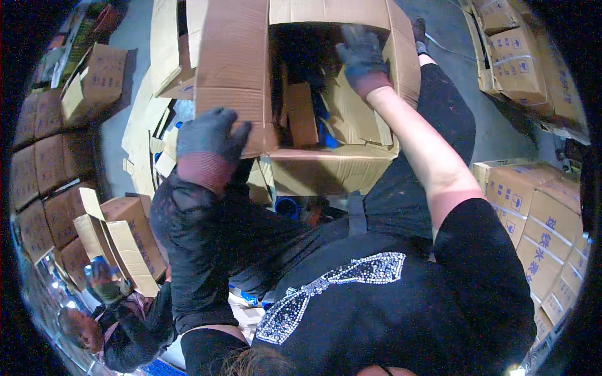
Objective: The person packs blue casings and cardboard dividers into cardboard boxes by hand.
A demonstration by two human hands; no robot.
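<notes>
Brown open carton (326, 169), left hand (210, 135) spread on flap (232, 69), right hand (362, 53) spread inside.

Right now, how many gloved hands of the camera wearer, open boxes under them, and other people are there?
Gloved hands: 2, left hand and right hand
Open cardboard box: 1
Other person: 1
Total: 4

Head-worn fisheye, steeply downward, close.
</notes>
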